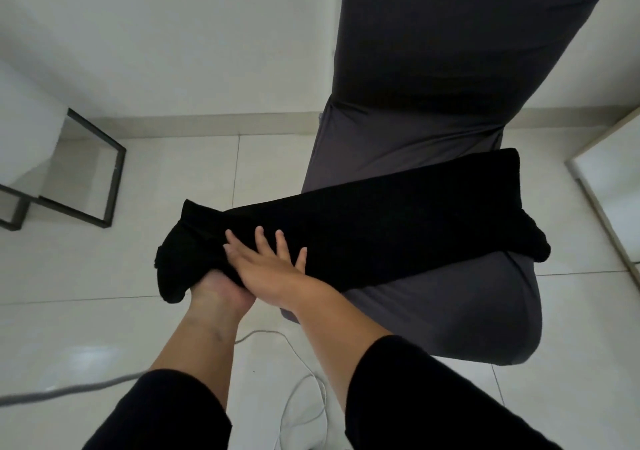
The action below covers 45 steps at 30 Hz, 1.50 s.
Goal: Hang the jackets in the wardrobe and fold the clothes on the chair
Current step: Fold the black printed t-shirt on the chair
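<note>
Pressing flat with spread, open fingers (260, 238), the right hand (268, 269) lay on top of a folded black garment (363, 228). Beneath its overhanging left end, the left hand (216, 294) gripped the cloth from below. The garment stretched across the seat of a grey-covered chair (415, 120), above a tiled floor (104, 276) with white cables (298, 394).

Both arms wear black long sleeves, pushed up to about mid-forearm, leaving the forearms and wrists bare. The left sleeve (166, 411) and right sleeve (426, 397) are plain, matte fabric with no visible markings or cuffs. Left hand (221, 290) and right hand (266, 262) are bare: no rings, watch or gloves visible.
</note>
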Each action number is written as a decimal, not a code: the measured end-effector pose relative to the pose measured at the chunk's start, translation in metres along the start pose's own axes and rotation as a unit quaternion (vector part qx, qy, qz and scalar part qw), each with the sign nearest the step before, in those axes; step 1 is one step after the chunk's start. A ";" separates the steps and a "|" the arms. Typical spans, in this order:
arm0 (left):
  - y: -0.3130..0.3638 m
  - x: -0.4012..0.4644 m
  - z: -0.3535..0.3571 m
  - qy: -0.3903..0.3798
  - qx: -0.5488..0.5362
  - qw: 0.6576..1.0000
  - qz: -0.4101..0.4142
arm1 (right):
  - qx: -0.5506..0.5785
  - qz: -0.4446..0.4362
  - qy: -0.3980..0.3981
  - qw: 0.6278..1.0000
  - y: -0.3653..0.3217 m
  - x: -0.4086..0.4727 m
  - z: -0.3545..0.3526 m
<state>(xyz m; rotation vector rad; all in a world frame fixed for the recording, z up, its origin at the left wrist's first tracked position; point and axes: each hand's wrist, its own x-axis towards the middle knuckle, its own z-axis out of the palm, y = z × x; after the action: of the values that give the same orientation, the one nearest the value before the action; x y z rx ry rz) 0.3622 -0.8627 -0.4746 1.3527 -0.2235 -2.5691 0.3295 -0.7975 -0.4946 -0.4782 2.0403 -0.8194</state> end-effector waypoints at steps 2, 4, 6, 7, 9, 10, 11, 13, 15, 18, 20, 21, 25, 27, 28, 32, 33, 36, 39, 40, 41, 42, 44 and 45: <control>0.009 -0.007 -0.004 -0.005 0.044 0.999 0.022 | 0.012 -0.011 -0.016 1.000 -0.006 -0.001 0.008; 0.014 -0.010 -0.006 -0.020 0.100 0.994 0.048 | 0.046 -0.018 -0.006 0.999 -0.008 0.005 0.011; 0.011 -0.012 -0.003 -0.029 0.199 0.975 0.099 | 0.147 -0.012 0.014 0.989 -0.011 0.009 0.008; 0.005 -0.014 0.002 -0.023 0.261 0.957 0.123 | 0.250 0.000 0.033 0.968 -0.013 0.006 0.003; -0.016 -0.017 0.015 -0.020 0.374 0.913 0.160 | 0.453 0.014 0.052 0.890 -0.009 -0.002 -0.018; -0.028 -0.018 0.022 -0.037 0.403 0.900 0.161 | 0.513 0.011 0.049 0.857 -0.004 -0.006 -0.031; -0.042 -0.015 0.029 -0.055 0.421 0.892 0.158 | 0.551 0.009 0.045 0.834 0.004 -0.012 -0.047; -0.066 -0.005 0.038 -0.069 0.531 0.816 0.217 | 0.600 0.018 0.061 0.797 0.024 -0.022 -0.069; -0.094 0.008 0.045 -0.040 0.698 0.656 0.285 | 0.626 0.021 0.078 0.776 0.046 -0.032 -0.088; -0.126 0.010 0.049 -0.015 0.833 0.475 0.284 | 0.651 0.036 0.111 0.750 0.079 -0.045 -0.111; -0.137 0.013 0.045 -0.041 0.885 0.341 0.313 | 0.618 0.059 0.160 0.767 0.102 -0.051 -0.126; -0.142 0.017 0.043 -0.065 0.897 0.281 0.335 | 0.582 0.068 0.190 0.788 0.112 -0.056 -0.132; -0.168 0.019 0.051 -0.111 0.883 0.229 0.394 | 0.384 0.072 0.350 0.851 0.154 -0.072 -0.155; -0.186 0.018 0.062 -0.132 0.862 0.244 0.424 | 0.221 0.076 0.449 0.863 0.177 -0.083 -0.170; -0.197 0.018 0.069 -0.151 0.856 0.244 0.431 | 0.137 0.084 0.475 0.865 0.189 -0.088 -0.177; -0.248 0.030 0.094 -0.218 0.851 0.225 0.421 | -0.087 0.162 0.415 0.891 0.232 -0.106 -0.205; -0.259 0.034 0.098 -0.222 0.858 0.225 0.406 | -0.117 0.174 0.391 0.896 0.240 -0.109 -0.210; -0.280 0.048 0.108 -0.214 0.888 0.209 0.349 | -0.160 0.174 0.372 0.898 0.256 -0.112 -0.222; -0.290 0.052 0.113 -0.210 0.896 0.200 0.338 | -0.160 0.206 0.382 0.887 0.261 -0.115 -0.231; -0.292 0.050 0.114 -0.207 0.889 0.227 0.339 | -0.157 0.213 0.400 0.878 0.260 -0.115 -0.234; -0.294 0.048 0.115 -0.199 0.880 0.255 0.348 | -0.159 0.210 0.428 0.865 0.258 -0.115 -0.238; -0.295 0.046 0.116 -0.186 0.868 0.280 0.366 | -0.165 0.199 0.459 0.850 0.254 -0.113 -0.242; -0.296 0.046 0.121 -0.174 0.842 0.319 0.398 | -0.177 0.156 0.515 0.824 0.244 -0.106 -0.253; -0.295 0.047 0.124 -0.183 0.835 0.332 0.400 | -0.178 0.134 0.529 0.819 0.240 -0.101 -0.260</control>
<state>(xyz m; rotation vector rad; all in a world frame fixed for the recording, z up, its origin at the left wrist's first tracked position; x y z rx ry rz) 0.1951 -0.5880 -0.5127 0.1836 -3.0434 -0.8411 0.1625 -0.4695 -0.4979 0.1628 3.2314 -0.5503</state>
